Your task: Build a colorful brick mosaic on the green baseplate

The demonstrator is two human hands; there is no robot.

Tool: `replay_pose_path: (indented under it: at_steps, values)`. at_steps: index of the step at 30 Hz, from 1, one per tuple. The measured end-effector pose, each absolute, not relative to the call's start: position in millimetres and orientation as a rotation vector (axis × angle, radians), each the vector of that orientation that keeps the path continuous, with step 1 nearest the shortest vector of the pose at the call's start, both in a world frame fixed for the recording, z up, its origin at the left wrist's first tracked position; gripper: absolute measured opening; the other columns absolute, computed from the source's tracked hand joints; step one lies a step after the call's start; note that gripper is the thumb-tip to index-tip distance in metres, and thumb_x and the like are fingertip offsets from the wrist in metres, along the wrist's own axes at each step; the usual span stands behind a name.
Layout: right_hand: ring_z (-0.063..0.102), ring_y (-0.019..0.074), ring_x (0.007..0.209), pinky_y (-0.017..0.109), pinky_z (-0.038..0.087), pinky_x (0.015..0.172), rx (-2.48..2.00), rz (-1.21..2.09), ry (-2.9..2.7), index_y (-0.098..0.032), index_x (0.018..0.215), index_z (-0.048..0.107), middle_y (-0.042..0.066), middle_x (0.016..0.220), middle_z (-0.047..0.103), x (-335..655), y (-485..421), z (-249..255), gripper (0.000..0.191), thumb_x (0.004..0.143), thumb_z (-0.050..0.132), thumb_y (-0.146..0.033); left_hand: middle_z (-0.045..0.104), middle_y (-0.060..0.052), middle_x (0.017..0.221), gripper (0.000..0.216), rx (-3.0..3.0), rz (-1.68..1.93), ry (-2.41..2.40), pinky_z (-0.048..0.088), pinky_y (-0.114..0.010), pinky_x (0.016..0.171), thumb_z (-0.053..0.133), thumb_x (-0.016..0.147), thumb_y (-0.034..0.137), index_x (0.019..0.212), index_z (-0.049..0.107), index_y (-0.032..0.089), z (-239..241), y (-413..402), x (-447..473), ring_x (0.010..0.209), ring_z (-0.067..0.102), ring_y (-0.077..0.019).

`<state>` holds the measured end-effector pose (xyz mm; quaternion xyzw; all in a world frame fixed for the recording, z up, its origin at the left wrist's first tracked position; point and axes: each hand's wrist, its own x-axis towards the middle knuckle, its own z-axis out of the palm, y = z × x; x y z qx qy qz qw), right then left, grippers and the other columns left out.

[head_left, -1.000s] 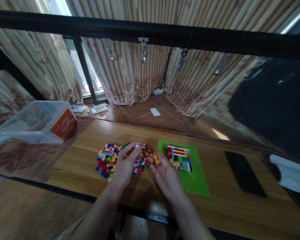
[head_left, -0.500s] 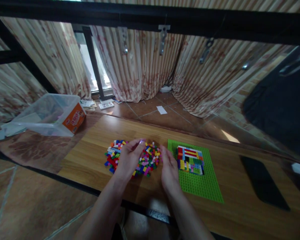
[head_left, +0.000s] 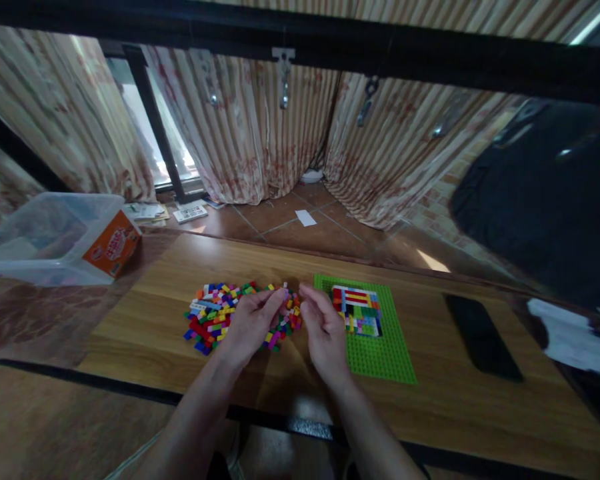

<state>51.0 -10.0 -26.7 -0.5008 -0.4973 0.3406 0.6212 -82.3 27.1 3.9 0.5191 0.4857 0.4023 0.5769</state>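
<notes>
My left hand [head_left: 253, 321] is over the pile of loose toy bricks [head_left: 213, 313], thumb and forefinger pinched on a small pale pink building brick [head_left: 285, 286]. Just to its right, my right hand [head_left: 326, 337] has its fingers curved and apart, with nothing visible between them. A small gap separates the two hands. Beside my right hand lies a green baseplate [head_left: 397, 353]. It carries a low, multicoloured brick structure [head_left: 363, 311], whose left edge is partly behind my right hand. My hands hide part of the pile.
All this rests on a wooden tabletop [head_left: 160, 333]. A clear plastic bin [head_left: 55, 267] with an orange label stands at the left. Toward the right lie a dark flat slab [head_left: 483, 337] and white paper [head_left: 570, 337]. A dark bar [head_left: 320, 50] crosses overhead before striped curtains.
The view has swung to the right, so everything sits further left. My right hand has come closer to my left, its fingers more bent. The left still pinches the brick.
</notes>
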Motion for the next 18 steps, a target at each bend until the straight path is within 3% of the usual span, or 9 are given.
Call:
replay_pose_path:
  at_steps: [7,14,18]
  values:
    - [0.064,0.0181,0.098,0.036,0.052,0.088,-1.221,0.542,-1.404,-0.030,0.112,0.070,0.003,0.103,0.069,83.3,-33.4,-14.5,0.023,0.091,0.061,-0.026,0.055,0.002,0.057,0.043,1.101,0.819,0.896,0.030,-0.021,0.048,0.068,0.078,0.054,0.065,0.065,0.013,3.4,11.3,-50.5,0.051,0.040,-0.0072]
    - [0.065,0.0195,0.098,0.037,0.051,0.089,-1.433,0.440,-1.432,-0.027,0.107,0.071,0.004,0.103,0.072,124.5,-51.3,-10.1,0.019,0.093,0.058,-0.030,0.057,0.001,0.061,0.042,1.098,0.695,0.812,0.032,-0.021,0.050,0.066,0.078,0.054,0.066,0.065,0.013,-2.1,-0.6,-14.6,0.052,0.042,-0.0074]
    - [0.067,0.0219,0.095,0.038,0.051,0.088,-1.572,0.407,-1.374,-0.024,0.100,0.072,0.005,0.100,0.074,157.1,-56.2,-11.9,0.020,0.091,0.058,-0.036,0.059,0.001,0.066,0.039,1.198,0.624,0.829,0.031,-0.021,0.050,0.062,0.081,0.052,0.083,0.072,0.014,-3.9,-3.3,-2.8,0.054,0.043,-0.0077]
